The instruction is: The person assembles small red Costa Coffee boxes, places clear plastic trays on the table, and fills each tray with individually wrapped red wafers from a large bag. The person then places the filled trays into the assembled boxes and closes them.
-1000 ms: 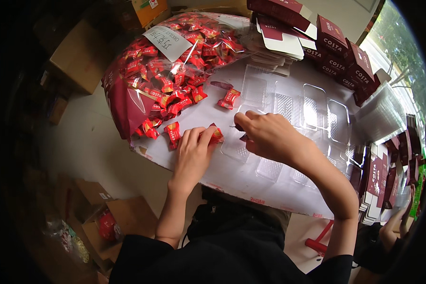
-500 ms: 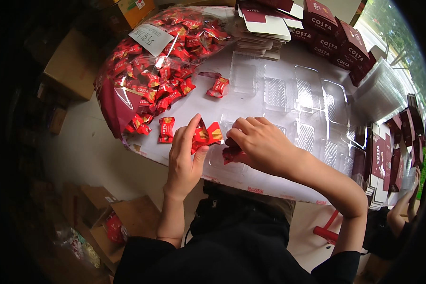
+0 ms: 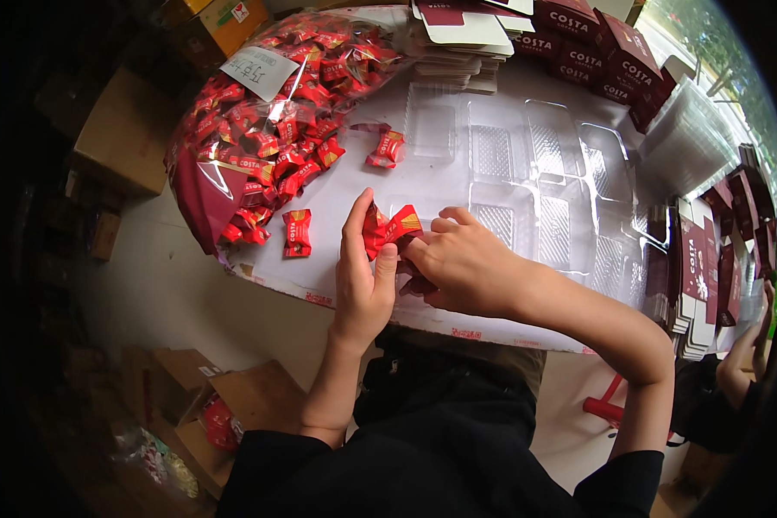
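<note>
My left hand (image 3: pixel 361 276) and my right hand (image 3: pixel 462 263) meet at the near edge of the white table (image 3: pixel 457 186), both gripping a small bunch of red wrapped candies (image 3: pixel 388 229). The candies stick up between my left thumb and my right fingers. One loose red candy (image 3: pixel 297 233) lies on the table just left of my left hand. Another small pair of candies (image 3: pixel 385 148) lies farther back. A large clear bag of red wrapped candies (image 3: pixel 263 129) fills the table's left part.
Several clear plastic trays (image 3: pixel 544 186) lie across the table's middle and right. Dark red cartons (image 3: pixel 596 52) and flat white box blanks (image 3: pixel 466 47) are stacked at the back. Another person's hand (image 3: pixel 755 332) is at the right edge. Cardboard boxes (image 3: pixel 125 129) stand on the floor at left.
Both hands have pulled back from the table's middle toward its near edge, bringing the red candies together between them. The camera view has shifted a little.
</note>
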The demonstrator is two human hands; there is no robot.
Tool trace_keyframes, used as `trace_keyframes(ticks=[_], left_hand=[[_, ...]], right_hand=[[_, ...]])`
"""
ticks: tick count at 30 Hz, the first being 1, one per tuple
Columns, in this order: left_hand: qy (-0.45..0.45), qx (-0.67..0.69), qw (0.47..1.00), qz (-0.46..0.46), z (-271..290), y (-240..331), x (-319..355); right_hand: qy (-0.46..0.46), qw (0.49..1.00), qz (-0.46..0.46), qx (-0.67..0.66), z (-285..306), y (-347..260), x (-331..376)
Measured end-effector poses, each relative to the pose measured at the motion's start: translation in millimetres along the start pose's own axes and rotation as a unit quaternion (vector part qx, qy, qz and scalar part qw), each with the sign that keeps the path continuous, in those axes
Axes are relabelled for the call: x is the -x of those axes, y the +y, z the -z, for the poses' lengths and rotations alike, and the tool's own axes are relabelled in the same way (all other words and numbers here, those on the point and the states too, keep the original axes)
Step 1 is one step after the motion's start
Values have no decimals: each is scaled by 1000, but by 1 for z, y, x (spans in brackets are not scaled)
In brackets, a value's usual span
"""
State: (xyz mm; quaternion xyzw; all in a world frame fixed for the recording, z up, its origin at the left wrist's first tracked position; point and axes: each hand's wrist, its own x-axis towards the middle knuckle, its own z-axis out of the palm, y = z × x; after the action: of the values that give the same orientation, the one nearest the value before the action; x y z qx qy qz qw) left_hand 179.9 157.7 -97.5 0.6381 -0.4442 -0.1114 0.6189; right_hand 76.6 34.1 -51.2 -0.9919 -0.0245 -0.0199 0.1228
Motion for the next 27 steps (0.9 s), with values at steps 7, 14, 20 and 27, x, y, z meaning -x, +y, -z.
trace_keyframes(ticks=[7, 14, 20, 27], left_hand=[[18, -117, 993, 12, -5, 14, 2], [-166, -296, 936, -93, 19, 30, -35], [-221, -353, 883, -216, 22, 27, -46], [-286, -326, 883, -180, 21, 27, -40]], right_hand=[[29, 999, -11, 9, -1, -4, 5], [73, 993, 30, 88, -6, -6, 8], [60, 988, 39, 134, 14, -17, 18], [88, 993, 8, 84, 5, -17, 30]])
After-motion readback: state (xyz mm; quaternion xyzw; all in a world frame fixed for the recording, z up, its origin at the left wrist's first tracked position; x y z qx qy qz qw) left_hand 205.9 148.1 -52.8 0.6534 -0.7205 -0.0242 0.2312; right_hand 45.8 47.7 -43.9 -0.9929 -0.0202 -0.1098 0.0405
